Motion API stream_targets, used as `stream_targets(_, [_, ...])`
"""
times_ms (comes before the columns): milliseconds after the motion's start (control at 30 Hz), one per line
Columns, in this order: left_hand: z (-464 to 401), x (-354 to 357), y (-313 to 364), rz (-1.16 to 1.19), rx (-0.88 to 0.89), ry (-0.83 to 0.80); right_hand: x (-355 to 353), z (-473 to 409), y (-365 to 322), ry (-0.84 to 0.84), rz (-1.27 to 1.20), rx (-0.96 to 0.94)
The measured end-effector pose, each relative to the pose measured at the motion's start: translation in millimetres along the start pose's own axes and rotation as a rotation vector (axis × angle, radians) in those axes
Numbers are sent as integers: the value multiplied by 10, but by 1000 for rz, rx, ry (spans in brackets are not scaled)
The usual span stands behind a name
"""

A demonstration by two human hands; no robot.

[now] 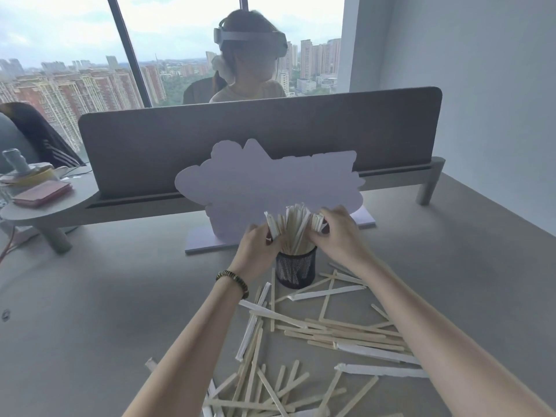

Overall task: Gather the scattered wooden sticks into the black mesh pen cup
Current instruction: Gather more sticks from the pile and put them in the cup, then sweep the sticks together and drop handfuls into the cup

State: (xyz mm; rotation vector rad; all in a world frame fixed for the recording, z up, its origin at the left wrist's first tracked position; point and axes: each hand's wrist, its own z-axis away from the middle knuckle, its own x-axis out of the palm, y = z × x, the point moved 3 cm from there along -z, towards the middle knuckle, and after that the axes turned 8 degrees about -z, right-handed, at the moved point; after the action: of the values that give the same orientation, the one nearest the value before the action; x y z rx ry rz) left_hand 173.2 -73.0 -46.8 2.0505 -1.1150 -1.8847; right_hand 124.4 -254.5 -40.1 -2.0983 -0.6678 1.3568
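Note:
The black mesh pen cup (295, 270) stands on the grey desk, packed with a fan of upright wooden sticks (293, 231). My left hand (260, 248) presses against the left side of that bundle, fingers closed around several sticks. My right hand (338, 233) grips the right side of the same bundle, just above the cup's rim. Many loose wooden sticks (346, 332), some in white paper wrappers, lie scattered on the desk in front of the cup, between and under my forearms.
A pale cloud-shaped cutout sign (270, 182) on a flat base stands right behind the cup. Behind it runs a grey desk divider (258, 127) on a raised shelf. A pink case (42, 192) and clutter sit far left. A person with a headset sits beyond the divider.

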Motion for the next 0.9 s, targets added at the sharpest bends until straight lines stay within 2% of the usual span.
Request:
stream_targets(200, [12, 11, -57, 97, -9, 23, -43, 86, 11, 74, -149, 19])
stream_targets(333, [144, -10, -116, 245, -90, 16, -102, 139, 64, -15, -185, 111])
stream_targets(500, [384, -56, -227, 234, -187, -100, -325, 402, 250, -215, -100, 171])
stream_targets(567, [502, -27, -259, 139, -193, -267, -416, 538, 338, -354, -35, 199])
stream_targets(633, [633, 41, -266, -88, -121, -470, -485, 689, 395, -561, 140, 237])
stream_targets(700, [752, 95, -251, -323, -29, -580, -518, 838, 431, -762, 304, 264])
stream_targets(767, [833, 132, -222, -448, -15, -601, -501, 975, 452, -874, 433, 260])
stream_targets(900, [893, 177, -113, -524, 10, -553, -423, 1193, 399, -846, 550, 228])
